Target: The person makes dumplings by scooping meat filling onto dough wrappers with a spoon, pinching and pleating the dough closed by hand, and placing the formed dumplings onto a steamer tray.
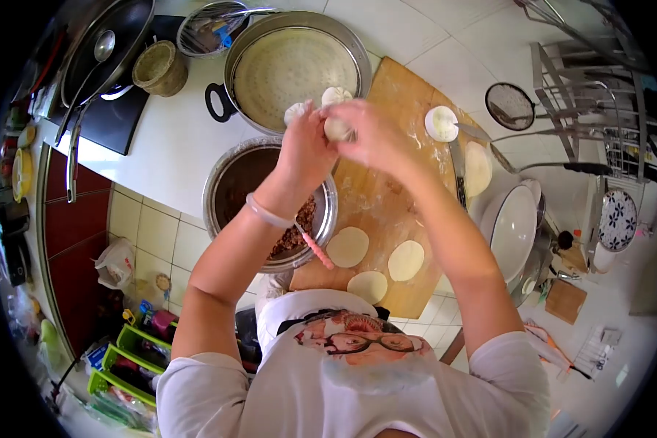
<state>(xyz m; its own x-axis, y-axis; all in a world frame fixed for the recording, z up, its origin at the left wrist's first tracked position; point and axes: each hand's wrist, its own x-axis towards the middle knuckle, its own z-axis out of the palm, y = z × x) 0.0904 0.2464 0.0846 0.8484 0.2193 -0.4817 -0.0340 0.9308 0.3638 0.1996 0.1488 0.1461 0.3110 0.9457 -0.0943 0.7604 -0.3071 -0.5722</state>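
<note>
A pleated white bun (339, 131) is held between my two hands at the near edge of the steamer pot (361, 55). My left hand (304, 142) is closed against its left side. From the right, my right hand (369, 131) curls its fingers over the bun. Two more white buns show just past my fingers, one bun (336, 95) behind and another bun (296, 112) to the left, at the steamer's near side. Below my left forearm stands a metal bowl (213, 201) of brown minced filling (304, 217), with a pink-handled utensil (315, 247) resting in it.
Several flat dough rounds (348, 247) lie on the wooden board (365, 197). At its right are a knife (458, 171), a small white container (441, 124) and a larger dough piece (477, 169). A wok (117, 51) and a metal dish rack (584, 95) flank the area.
</note>
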